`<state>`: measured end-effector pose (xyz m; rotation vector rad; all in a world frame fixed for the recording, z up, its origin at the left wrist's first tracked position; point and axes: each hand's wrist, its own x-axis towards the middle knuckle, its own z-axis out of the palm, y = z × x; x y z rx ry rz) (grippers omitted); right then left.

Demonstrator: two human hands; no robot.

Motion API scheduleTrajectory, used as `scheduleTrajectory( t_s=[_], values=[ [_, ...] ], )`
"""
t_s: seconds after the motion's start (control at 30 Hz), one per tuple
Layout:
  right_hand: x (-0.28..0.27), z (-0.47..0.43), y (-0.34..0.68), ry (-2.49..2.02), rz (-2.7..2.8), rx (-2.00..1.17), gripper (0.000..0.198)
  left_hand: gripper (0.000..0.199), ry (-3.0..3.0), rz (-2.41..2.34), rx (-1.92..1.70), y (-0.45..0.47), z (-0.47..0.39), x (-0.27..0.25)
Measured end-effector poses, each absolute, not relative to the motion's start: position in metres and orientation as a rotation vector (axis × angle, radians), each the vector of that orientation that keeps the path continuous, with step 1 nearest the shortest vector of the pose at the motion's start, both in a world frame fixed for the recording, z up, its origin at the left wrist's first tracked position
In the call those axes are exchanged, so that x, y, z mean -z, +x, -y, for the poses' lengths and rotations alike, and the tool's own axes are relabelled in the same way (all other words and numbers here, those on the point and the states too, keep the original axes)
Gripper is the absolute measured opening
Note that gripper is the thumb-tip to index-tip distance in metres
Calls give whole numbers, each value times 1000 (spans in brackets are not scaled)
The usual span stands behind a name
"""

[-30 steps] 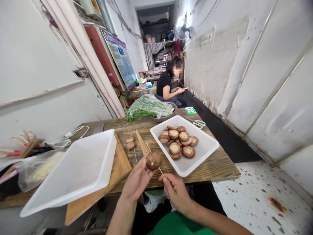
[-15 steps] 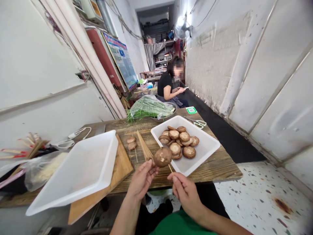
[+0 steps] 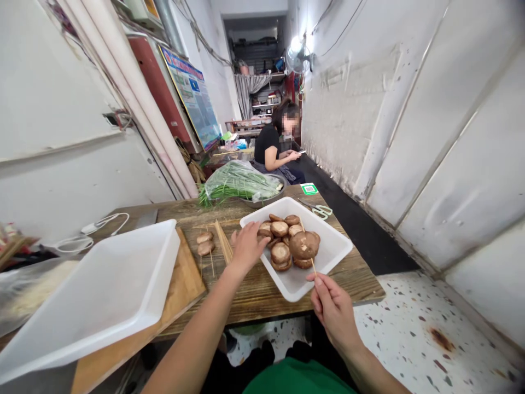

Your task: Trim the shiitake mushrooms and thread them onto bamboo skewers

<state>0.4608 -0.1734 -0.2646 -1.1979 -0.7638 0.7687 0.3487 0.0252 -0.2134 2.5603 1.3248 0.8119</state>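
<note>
My right hand (image 3: pixel 334 301) pinches the lower end of a thin wooden skewer (image 3: pixel 314 265). A brown shiitake mushroom cap (image 3: pixel 304 244) is threaded on it, held over the front right of a white plastic tray (image 3: pixel 289 289). More mushroom caps (image 3: pixel 280 253) lie heaped in that tray. My left hand (image 3: pixel 249 246) reaches over the tray's left rim, thumb apart and fingers stretched onto the leftmost caps. Just left of it, a bundle of bare skewers (image 3: pixel 223 241) lies on the wooden table (image 3: pixel 229 295). Farther left are two mushroom caps (image 3: pixel 205 243) on skewers.
A second white tray (image 3: pixel 106 295) rests on a wooden board (image 3: pixel 172 312) at left. Behind are bagged green vegetables (image 3: pixel 241 183) in a metal bowl, scissors (image 3: pixel 322 210) and a green QR card (image 3: pixel 309 189). Beyond the table, a person (image 3: pixel 274 145) sits holding a phone.
My left hand has left the skewered mushroom and moved up to the caps in the tray. My right hand has carried the skewered mushroom to the right, over the tray. The view has shifted right.
</note>
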Motion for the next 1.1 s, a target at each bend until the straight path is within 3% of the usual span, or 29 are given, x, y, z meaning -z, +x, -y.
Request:
scheduleTrajectory(
  t_s=[0.3,0.5,0.73,0.93,1.1],
  values=[
    [268,173,472,-1225,727,-752,36,40,2626,-1460,-792,344,-43,198],
    [271,174,466,-1224,749,-818,37,35,2399,-1888,-339,295,-65,215],
    [268,171,458,-1214,758,-841,40,33,2354,-1825,-443,277,-59,237],
    [267,172,457,-1244,780,-861,39,48,2183,-1883,-233,277,-69,254],
    [267,171,458,-1247,803,-892,39,33,2119,-1794,-210,279,-74,267]
  ],
)
